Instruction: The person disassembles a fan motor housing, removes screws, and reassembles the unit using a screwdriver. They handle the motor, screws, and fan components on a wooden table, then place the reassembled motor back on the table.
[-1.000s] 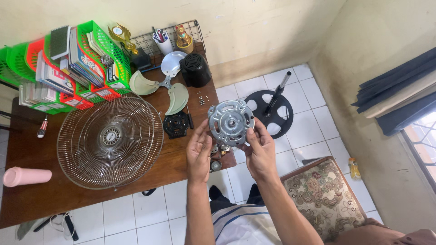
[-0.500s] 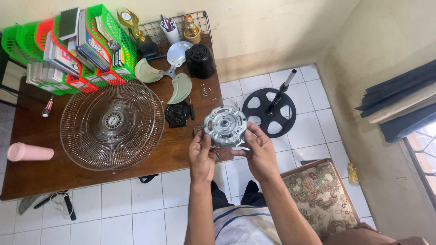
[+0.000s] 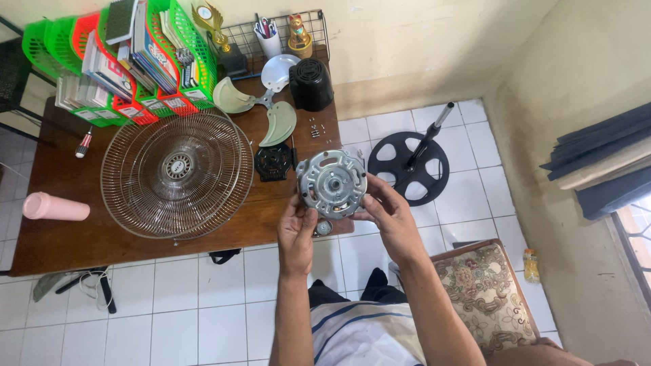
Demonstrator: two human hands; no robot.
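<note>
Together, two hands (image 3: 298,234) (image 3: 388,218) grip one fan motor (image 3: 332,184).

The fan motor (image 3: 332,184) is bare metal, silvery and dully shining, its cast housing smooth. The round fan guard (image 3: 177,175) is thin wire with a bright, chrome-like gleam. The surface (image 3: 135,244) is dark brown wood, smooth with a soft sheen. The fan blade (image 3: 261,102) is pale green plastic — glossy; the rear motor cover (image 3: 311,84) is matt black plastic. The floor (image 3: 203,291) is glazed white tile, and the chair cushion (image 3: 485,291) is patterned woven cloth.
</note>
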